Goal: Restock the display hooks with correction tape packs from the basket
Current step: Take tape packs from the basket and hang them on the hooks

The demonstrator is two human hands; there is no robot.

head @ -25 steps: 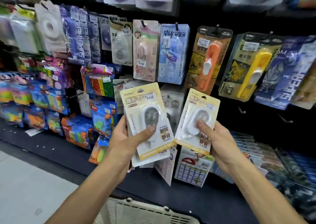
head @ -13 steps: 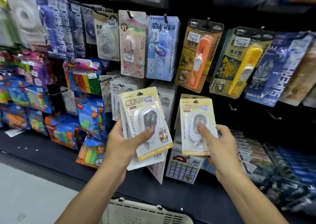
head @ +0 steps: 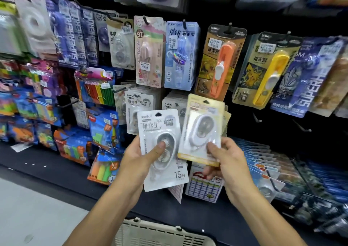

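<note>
My left hand grips a white-grey correction tape pack marked 15M, thumb pressed on its blister. Just to the right, my right hand pinches a yellow correction tape pack by its lower edge; a second yellow card edge shows behind it. Both packs are held upright in front of hanging grey packs of the same brand on the display hooks. The white basket sits below between my forearms, its contents hidden.
Two bare hooks stick out of the black panel to the right. Orange and yellow packs hang above. Colourful packs crowd the left. A dark shelf ledge runs below the hooks.
The yellow pack on top in my left hand is gone from it, baring the white-grey pack. My right hand's yellow pack moved left, close beside it. The view shifted slightly.
</note>
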